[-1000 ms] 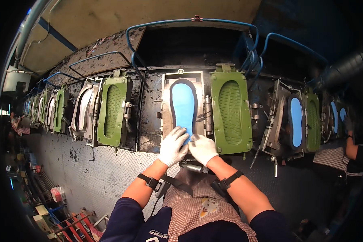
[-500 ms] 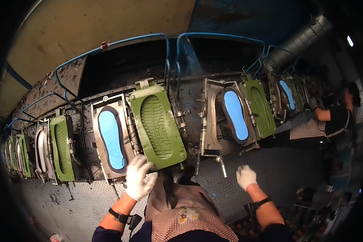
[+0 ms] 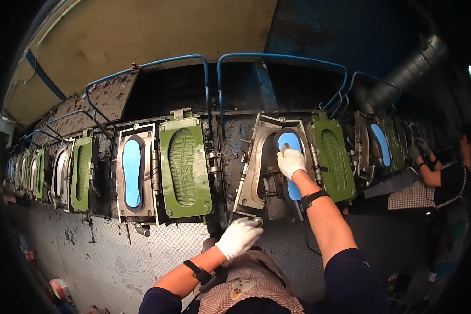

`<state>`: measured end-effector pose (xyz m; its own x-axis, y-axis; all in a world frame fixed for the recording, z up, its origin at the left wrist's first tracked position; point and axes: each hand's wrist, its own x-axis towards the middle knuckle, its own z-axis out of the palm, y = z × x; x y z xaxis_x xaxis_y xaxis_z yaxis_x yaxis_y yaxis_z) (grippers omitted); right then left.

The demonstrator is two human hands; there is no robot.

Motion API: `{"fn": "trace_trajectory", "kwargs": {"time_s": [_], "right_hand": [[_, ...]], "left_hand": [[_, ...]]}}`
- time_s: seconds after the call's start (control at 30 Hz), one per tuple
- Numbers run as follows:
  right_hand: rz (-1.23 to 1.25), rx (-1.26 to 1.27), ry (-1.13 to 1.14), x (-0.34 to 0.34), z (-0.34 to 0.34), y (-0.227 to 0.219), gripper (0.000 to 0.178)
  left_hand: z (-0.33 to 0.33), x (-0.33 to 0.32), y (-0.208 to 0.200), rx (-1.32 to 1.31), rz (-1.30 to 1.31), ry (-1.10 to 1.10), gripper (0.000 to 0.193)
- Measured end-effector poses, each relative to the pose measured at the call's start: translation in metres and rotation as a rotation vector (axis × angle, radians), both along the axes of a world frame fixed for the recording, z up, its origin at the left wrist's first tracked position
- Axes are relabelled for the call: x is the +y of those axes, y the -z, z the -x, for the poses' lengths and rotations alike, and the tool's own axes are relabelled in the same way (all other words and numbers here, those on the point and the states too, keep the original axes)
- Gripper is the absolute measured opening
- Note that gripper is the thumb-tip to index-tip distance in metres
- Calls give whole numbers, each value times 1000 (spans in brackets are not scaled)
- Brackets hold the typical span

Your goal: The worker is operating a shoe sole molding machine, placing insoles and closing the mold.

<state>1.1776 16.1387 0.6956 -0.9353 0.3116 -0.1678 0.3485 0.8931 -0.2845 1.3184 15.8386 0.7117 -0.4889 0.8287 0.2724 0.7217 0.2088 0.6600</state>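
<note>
The left forearm point(image 3: 193, 273) slants up and rightward from the lower edge, bent at the elbow and kept low near the body. Its wrist point(image 3: 221, 256) carries on almost in line, and the gloved left hand point(image 3: 238, 238) hangs back upward, fingers together and pointing right; its palm is hidden. The right arm point(image 3: 325, 215) reaches farther forward, leaning leftward. Its gloved right hand point(image 3: 291, 161) is well ahead of the left one, back up, with fingers bent and pointing forward and down; their grip is hidden.

Bright blue insole point(image 3: 289, 138), olive-green mould plates point(image 3: 187, 167), white gloves point(image 3: 239, 238), brown-and-cream checked apron point(image 3: 264, 277).
</note>
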Motion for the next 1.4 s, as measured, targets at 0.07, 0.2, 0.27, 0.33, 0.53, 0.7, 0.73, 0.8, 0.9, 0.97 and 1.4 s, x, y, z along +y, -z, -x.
{"fn": "trace_trajectory", "kwargs": {"time_s": [0.07,0.2,0.27,0.33,0.53,0.7,0.73,0.8,0.9,0.97,1.4], "right_hand": [[36,44,-25,5,-1,2,35],[69,-33,-48,5,2,-4,34],[105,-4,-40,11,1,-5,33],[149,12,-30,14,-1,-8,34],[166,39,-238,46,9,-53,31],[79,554,-441,42,-57,-49,41],[-89,300,-463,39,-74,-13,50],[-31,335,-436,51,-55,7,53],[282,277,-374,64,-73,28,52],[587,242,-390,65,-112,22,46],[608,352,-326,92,-155,3,20]], "left_hand": [[5,16,3,-74,-23,-308,32],[24,57,15,-436,179,-1052,61],[30,67,11,-661,264,-926,75],[16,92,5,-721,348,-931,78],[-2,150,13,-1044,232,-684,115],[-14,179,56,-865,159,-871,128],[-24,188,50,-879,168,-857,128],[-10,201,32,-734,234,-935,126],[5,201,36,-49,64,-704,97],[6,181,44,107,48,-371,59],[14,184,42,-1,-93,-417,35]]}}
